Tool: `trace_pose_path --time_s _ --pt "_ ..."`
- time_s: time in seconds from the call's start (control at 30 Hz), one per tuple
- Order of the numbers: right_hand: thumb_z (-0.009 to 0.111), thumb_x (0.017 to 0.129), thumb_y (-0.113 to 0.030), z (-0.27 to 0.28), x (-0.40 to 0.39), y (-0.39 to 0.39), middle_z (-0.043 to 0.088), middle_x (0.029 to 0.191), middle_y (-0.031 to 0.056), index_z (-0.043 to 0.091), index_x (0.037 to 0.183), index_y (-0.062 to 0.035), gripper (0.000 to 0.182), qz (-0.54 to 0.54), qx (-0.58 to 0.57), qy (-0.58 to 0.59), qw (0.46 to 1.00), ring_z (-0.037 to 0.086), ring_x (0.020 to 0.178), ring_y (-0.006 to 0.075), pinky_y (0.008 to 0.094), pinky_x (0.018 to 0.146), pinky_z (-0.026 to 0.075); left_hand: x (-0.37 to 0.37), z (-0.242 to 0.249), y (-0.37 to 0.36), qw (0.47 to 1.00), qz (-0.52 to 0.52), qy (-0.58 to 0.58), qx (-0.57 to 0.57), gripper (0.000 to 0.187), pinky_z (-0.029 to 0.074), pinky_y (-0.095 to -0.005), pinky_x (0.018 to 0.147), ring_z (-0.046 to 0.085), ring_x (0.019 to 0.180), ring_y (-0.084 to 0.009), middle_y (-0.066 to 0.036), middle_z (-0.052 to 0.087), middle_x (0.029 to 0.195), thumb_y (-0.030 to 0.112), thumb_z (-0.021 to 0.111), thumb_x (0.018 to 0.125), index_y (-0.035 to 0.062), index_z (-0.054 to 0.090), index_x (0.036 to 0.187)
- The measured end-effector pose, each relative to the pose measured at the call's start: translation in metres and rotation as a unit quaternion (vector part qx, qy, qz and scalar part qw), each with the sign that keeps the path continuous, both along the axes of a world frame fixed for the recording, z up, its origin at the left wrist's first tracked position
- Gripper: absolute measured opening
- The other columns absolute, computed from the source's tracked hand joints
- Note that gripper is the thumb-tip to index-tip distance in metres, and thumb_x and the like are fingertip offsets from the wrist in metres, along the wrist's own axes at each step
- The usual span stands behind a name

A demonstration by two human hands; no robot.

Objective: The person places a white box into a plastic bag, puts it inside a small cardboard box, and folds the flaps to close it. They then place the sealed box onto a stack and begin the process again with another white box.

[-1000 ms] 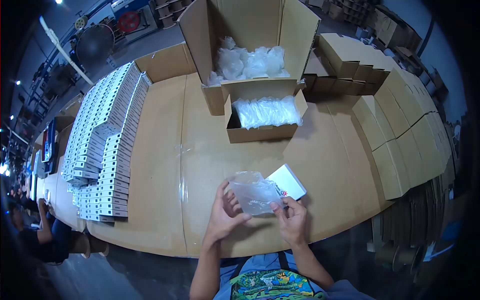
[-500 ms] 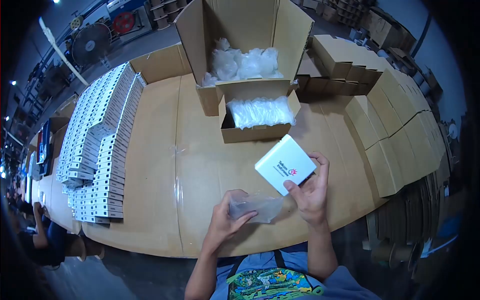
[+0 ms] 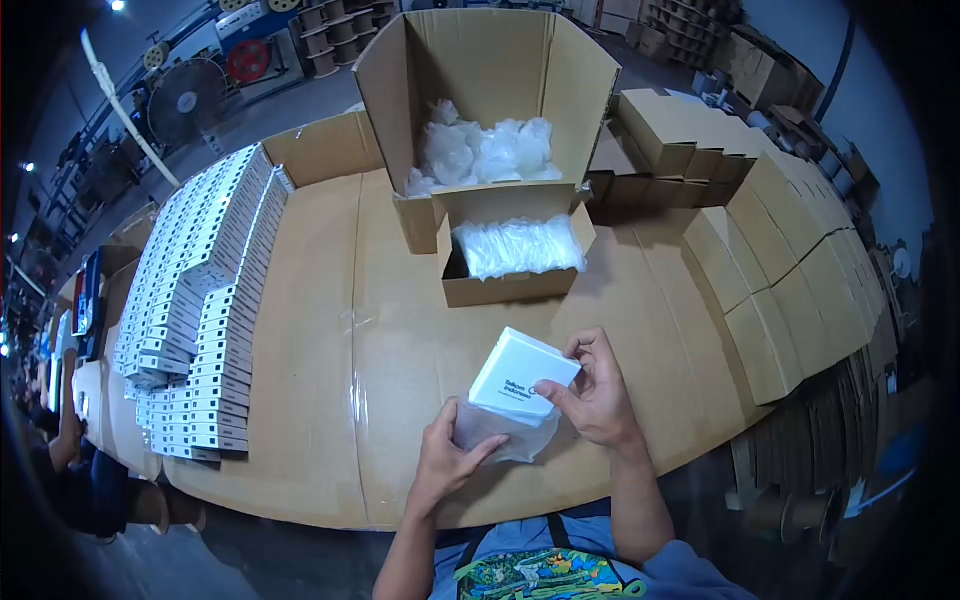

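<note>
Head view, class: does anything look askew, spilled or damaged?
No spill or damage stands out. The crumpled plastic looks untidy, jumbled in the tall carton, unlike the packed plastic in the small carton in front.

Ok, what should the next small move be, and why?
Probably slide the white box deeper into the bag: its near end seems at the bag's mouth, most of it sticks out, the right hand grips it, and the left hand holds the bag.
</note>
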State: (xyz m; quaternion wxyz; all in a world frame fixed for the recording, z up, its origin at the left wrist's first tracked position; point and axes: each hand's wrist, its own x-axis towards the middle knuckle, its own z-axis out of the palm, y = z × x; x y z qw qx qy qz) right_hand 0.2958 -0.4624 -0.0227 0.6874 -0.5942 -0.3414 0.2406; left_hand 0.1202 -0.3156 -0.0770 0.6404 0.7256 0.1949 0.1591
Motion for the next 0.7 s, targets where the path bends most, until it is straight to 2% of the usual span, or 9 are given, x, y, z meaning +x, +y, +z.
trace_pose_path --time_s 0.17,0.23,0.27,0.33,0.4,0.43,0.47,0.57,0.7 --pt "0.075 0.093 -0.007 0.001 -0.002 0.005 0.059 0.094 0.0051 0.045 0.114 -0.004 0.037 0.013 -0.046 0.009 0.999 0.058 0.082 0.009 0.0259 0.077 0.051 0.0 0.006 -0.003 0.999 -0.009 0.0 -0.038 0.053 0.054 -0.0324 0.091 0.067 0.103 -0.0163 -0.011 0.071 0.11 0.009 0.088 0.08 -0.0033 0.06 0.124" --pt "0.071 0.096 -0.009 -0.007 0.001 0.012 0.061 0.086 0.0037 0.047 0.114 -0.0029 0.031 0.012 -0.035 -0.038 0.999 0.056 0.073 0.007 0.025 0.067 0.049 0.001 0.009 -0.003 0.999 -0.006 0.0 -0.053 0.055 0.054 -0.0325 0.091 0.066 0.103 -0.016 -0.011 0.071 0.111 0.009 0.089 0.079 -0.0034 0.06 0.124" --pt "0.071 0.096 -0.009 -0.009 0.001 0.012 0.061 0.085 0.0033 0.047 0.114 -0.0029 0.03 0.014 -0.052 -0.041 0.998 0.056 0.074 0.0066 0.0252 0.066 0.048 0.0 0.013 -0.004 0.999 -0.013 -0.008 -0.042 0.044 0.054 -0.0314 0.09 0.066 0.102 -0.0148 -0.009 0.07 0.112 0.01 0.08 0.088 -0.0035 0.06 0.126" --pt "0.068 0.098 -0.011 -0.018 0.0 0.015 0.061 0.082 0.0021 0.048 0.117 -0.0029 0.029 0.019 -0.063 -0.037 0.997 0.055 0.074 0.0055 0.0254 0.064 0.045 0.0 0.004 -0.004 0.993 0.012 -0.022 -0.112 0.035 0.053 -0.0302 0.088 0.065 0.1 -0.0141 -0.009 0.071 0.11 0.011 0.072 0.095 -0.0037 0.061 0.124" --pt "0.068 0.099 -0.013 -0.018 0.003 0.013 0.063 0.089 0.0042 0.048 0.121 -0.0028 0.031 0.054 -0.096 -0.04 0.993 0.057 0.078 0.0067 0.0249 0.067 0.046 0.005 -0.01 -0.004 0.99 0.032 -0.056 -0.124 0.027 0.051 -0.0279 0.088 0.062 0.1 -0.0118 -0.006 0.069 0.11 0.015 0.057 0.106 -0.0036 0.062 0.124" --pt "0.068 0.099 -0.013 -0.017 0.003 0.013 0.064 0.092 0.0053 0.049 0.124 -0.0028 0.033 0.072 -0.113 -0.039 0.99 0.058 0.08 0.0073 0.0246 0.069 0.047 0.007 -0.016 -0.005 0.986 0.045 -0.067 -0.149 0.028 0.051 -0.0279 0.088 0.062 0.1 -0.0116 -0.006 0.069 0.11 0.017 0.056 0.106 -0.0034 0.062 0.125" --pt "0.069 0.099 -0.012 -0.014 -0.002 0.013 0.065 0.104 0.0089 0.048 0.13 -0.0019 0.038 0.065 -0.047 0.049 0.996 0.062 0.091 0.0096 0.0251 0.077 0.05 0.007 -0.02 -0.005 0.98 0.059 -0.078 -0.174 0.03 0.051 -0.0278 0.088 0.062 0.1 -0.0113 -0.006 0.069 0.111 0.019 0.056 0.107 -0.0032 0.061 0.125" --pt "0.069 0.098 -0.007 -0.02 -0.007 -0.002 0.064 0.113 0.0107 0.047 0.132 -0.0011 0.041 0.031 -0.009 0.106 0.994 0.063 0.1 0.0109 0.0253 0.083 0.052 0.007 -0.028 -0.002 0.973 0.084 -0.105 -0.189 0.034 0.05 -0.0278 0.089 0.062 0.101 -0.0114 -0.006 0.068 0.113 0.023 0.054 0.108 -0.0027 0.059 0.13" --pt "0.067 0.097 -0.001 -0.045 -0.026 -0.003 0.067 0.103 0.0046 0.058 0.118 0.0019 0.023 0.019 -0.035 0.119 0.992 0.063 0.095 0.0072 0.0224 0.082 0.052 0.008 -0.028 0.002 0.975 0.078 -0.126 -0.163 0.039 0.048 -0.0295 0.096 0.06 0.109 -0.0128 -0.007 0.066 0.12 0.027 0.046 0.111 -0.0029 0.056 0.134"
